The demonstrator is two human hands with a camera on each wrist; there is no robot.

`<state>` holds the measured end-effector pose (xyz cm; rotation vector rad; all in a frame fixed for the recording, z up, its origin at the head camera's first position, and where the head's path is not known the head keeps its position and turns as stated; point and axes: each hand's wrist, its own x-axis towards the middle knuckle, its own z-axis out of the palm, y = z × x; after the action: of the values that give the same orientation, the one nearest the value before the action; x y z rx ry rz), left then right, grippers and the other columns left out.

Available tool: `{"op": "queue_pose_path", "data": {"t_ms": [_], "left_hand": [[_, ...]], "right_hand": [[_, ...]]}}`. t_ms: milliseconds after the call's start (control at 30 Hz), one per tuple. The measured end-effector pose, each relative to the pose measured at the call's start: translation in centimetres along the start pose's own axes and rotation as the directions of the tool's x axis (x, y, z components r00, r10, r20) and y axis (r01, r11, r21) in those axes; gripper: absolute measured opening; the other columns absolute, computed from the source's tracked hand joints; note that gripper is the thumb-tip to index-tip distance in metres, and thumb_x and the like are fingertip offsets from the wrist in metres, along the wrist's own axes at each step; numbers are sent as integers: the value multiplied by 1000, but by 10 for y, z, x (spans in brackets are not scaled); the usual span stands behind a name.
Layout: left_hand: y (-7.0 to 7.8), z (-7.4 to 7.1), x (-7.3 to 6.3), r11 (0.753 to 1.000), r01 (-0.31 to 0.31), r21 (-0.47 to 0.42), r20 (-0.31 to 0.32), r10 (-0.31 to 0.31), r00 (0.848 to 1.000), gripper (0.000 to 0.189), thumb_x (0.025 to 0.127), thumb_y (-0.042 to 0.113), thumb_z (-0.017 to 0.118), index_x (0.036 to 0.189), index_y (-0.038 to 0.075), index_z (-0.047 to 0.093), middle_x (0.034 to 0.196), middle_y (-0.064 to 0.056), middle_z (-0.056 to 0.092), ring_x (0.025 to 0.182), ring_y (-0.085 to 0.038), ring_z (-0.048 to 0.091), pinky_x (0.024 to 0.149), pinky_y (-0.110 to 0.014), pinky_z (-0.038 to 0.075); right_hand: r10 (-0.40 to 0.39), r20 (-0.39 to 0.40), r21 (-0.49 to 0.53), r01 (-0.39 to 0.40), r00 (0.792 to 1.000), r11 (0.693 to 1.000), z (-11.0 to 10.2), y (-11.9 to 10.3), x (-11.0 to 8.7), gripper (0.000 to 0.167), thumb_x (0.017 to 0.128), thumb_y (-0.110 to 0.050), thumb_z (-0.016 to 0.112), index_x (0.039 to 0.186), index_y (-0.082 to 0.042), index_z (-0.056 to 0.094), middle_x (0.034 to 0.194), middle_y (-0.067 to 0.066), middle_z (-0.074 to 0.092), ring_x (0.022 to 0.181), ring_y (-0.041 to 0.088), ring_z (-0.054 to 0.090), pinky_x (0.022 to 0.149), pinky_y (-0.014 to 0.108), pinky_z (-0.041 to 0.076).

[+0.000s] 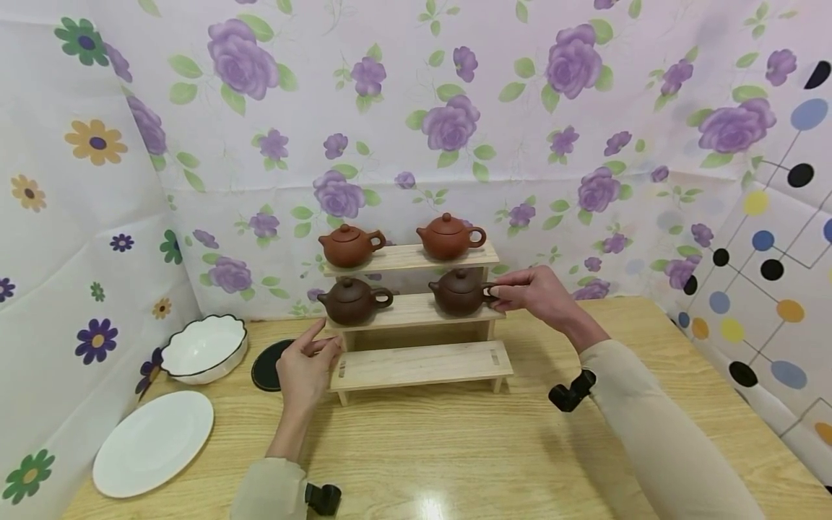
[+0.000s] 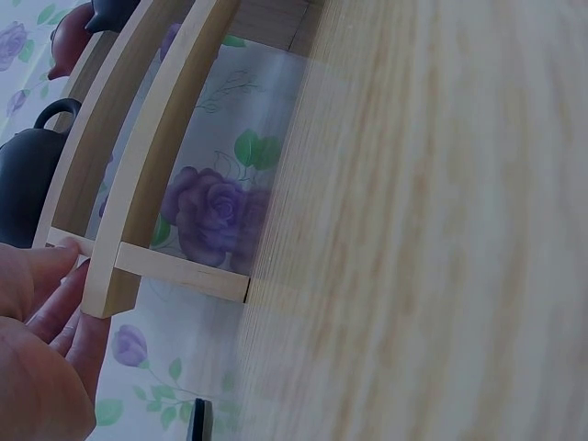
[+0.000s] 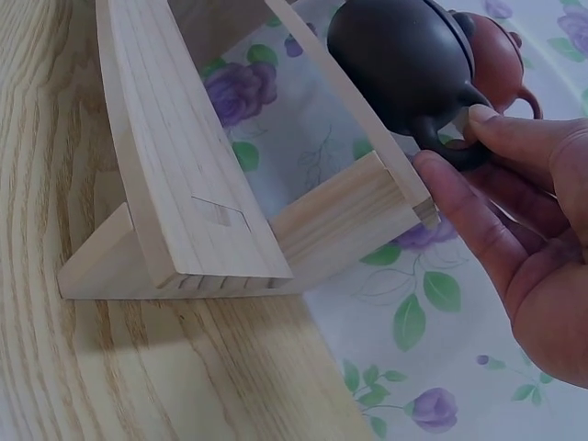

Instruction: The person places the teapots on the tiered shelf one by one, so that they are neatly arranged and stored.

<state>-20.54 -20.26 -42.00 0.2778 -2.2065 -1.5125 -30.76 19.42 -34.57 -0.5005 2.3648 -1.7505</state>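
Note:
On the right end of the three-step wooden stand [image 1: 416, 367], my right hand [image 1: 536, 292] pinches the handle of a dark brown teapot [image 1: 460, 295] between thumb and fingers. This teapot sits upright on the middle step, and the right wrist view shows its handle [image 3: 450, 154] in the grip. At the stand's left end, my left hand [image 1: 307, 368] touches the wood with loosely extended fingertips, holding no teapot. Another dark brown teapot [image 1: 351, 302] stands above that hand on the middle step. Two reddish-brown teapots, one left [image 1: 347, 247] and one right [image 1: 447, 238], stand on the top step.
To the left lie a white plate [image 1: 154, 444], a scalloped white bowl [image 1: 206, 349] with a dark rim and a black round coaster [image 1: 268, 367], partly behind my left hand. A flowered cloth [image 1: 390, 152] hangs behind the wooden table [image 1: 403, 455].

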Motion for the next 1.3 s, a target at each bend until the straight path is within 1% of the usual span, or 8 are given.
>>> {"op": "queue_pose_path", "data": {"t_ms": [200,467,800,967,1067,1133,1233,1300], "left_hand": [[0,-1,1,1000,-3,-4,2,3,1000,48,98,15,78,145,16,67,101,-14,82,69,4,72,60,-18,52],[-2,-3,1,1000,-6,-8,-8,6,1000,47,99,15,76,145,13,67,99,-15,82,69,2,72,61,-18,53],[-3,-3,2,1000,-1,-13,1,1,1000,48,99,15,77,146,14,66,100,-15,82,68,3,71,60,-19,52],[-4,-2,1,1000,0,-17,10,0,1000,48,99,15,76,146,13,66,101,-15,82,69,3,72,61,-18,52],[-4,-2,3,1000,-1,-11,17,1,1000,49,99,15,77,147,15,65,101,-14,82,70,3,72,62,-17,53],[-3,-4,4,1000,0,-7,35,0,999,50,99,15,77,147,17,65,102,-13,82,71,3,73,64,-17,54],[-3,-11,4,1000,19,-9,94,-18,995,50,100,17,76,148,18,64,106,-13,82,75,1,75,69,-18,57],[-2,-20,5,999,41,-11,148,-39,988,50,101,19,74,149,18,63,112,-15,81,79,-2,77,73,-21,60]], "right_hand": [[-4,20,4,4,1000,1000,-1,1,1,36,104,-11,69,131,12,69,116,24,75,89,16,80,86,37,63],[0,45,9,-1,999,1000,3,-3,6,33,103,-9,68,128,13,70,118,30,73,88,16,79,86,38,64],[9,62,-1,-9,998,1000,4,-5,8,35,105,-9,66,131,14,67,116,29,75,86,17,79,81,35,64],[9,61,-8,-8,998,1000,2,-5,7,35,104,-10,67,131,13,68,111,25,77,86,18,79,82,38,64],[-3,37,-48,5,999,999,0,-8,4,37,104,-14,68,132,10,69,111,25,78,88,21,79,83,43,64],[-17,3,-84,17,1000,996,-3,-10,0,41,103,-20,70,134,7,69,116,26,76,89,22,79,84,46,64],[-47,-76,-159,35,996,987,-9,-12,-10,46,104,-31,71,136,3,70,128,25,73,93,19,78,83,44,64],[-59,-143,-215,27,988,976,-16,-13,-19,50,104,-39,69,137,-1,70,130,24,72,96,18,77,82,40,64]]}}
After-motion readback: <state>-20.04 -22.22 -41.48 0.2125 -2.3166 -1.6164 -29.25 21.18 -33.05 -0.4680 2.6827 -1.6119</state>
